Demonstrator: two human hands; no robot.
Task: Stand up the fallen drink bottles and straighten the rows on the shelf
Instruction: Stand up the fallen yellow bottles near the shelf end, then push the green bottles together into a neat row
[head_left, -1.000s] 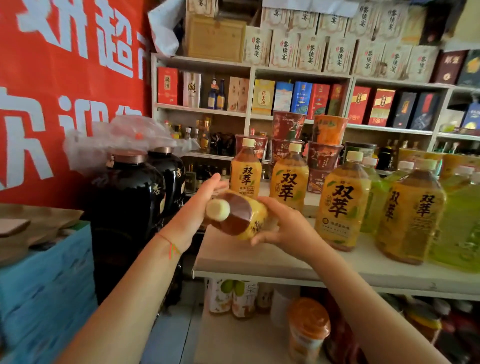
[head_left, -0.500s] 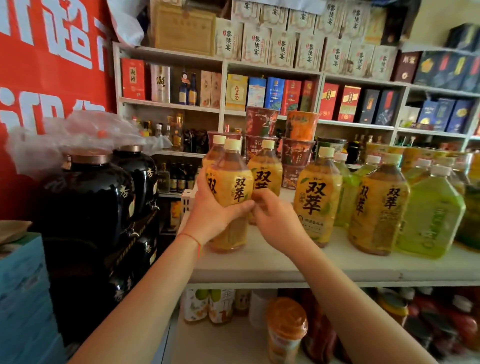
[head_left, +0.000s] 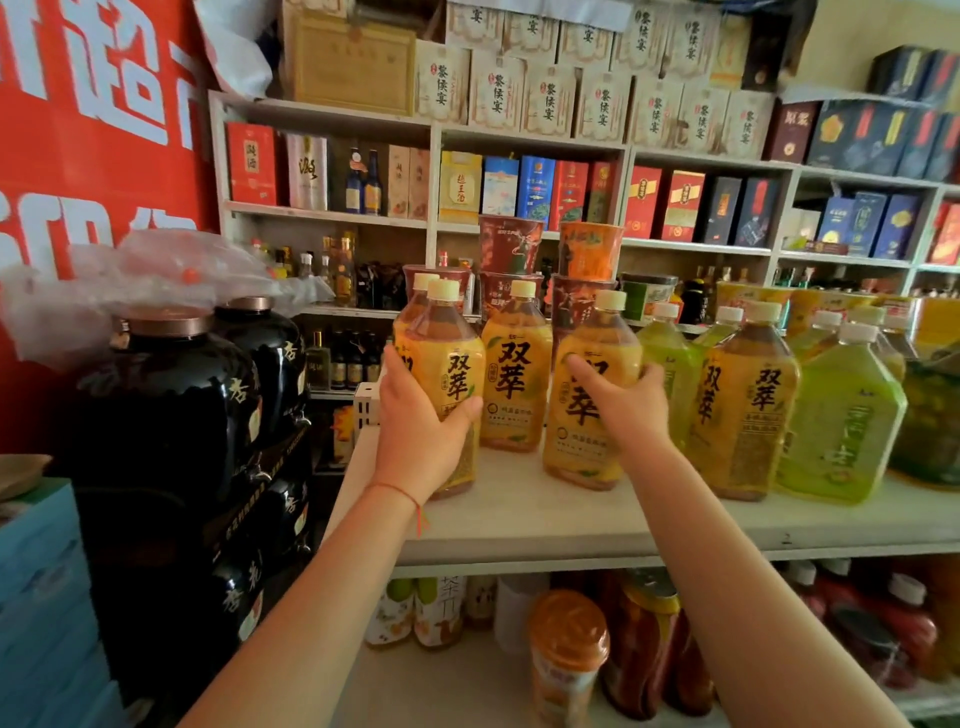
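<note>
— What's the place like?

— A small shop: a pale shelf board (head_left: 519, 525) with tea bottles, liquor boxes (head_left: 535, 184) racked behind, dark glazed jars (head_left: 166, 400) to the left.

— And the hands?

— The left hand (head_left: 421, 431) wraps the leftmost yellow tea bottle (head_left: 451, 384) around its lower body, thumb across the label. The right hand (head_left: 621, 400) curls round the third yellow tea bottle (head_left: 592, 395) at mid-label, fingers behind it.

— How will they handle?

— Full plastic bottles — I'd judge them fairly heavy, smooth, slightly yielding. The broad labelled waist looks the safest hold; the neck would let them swing.

— Orientation?

— Both stand on the shelf near its front edge, long axis vertical, caps up, labels facing out. The right one may lean slightly.
</note>
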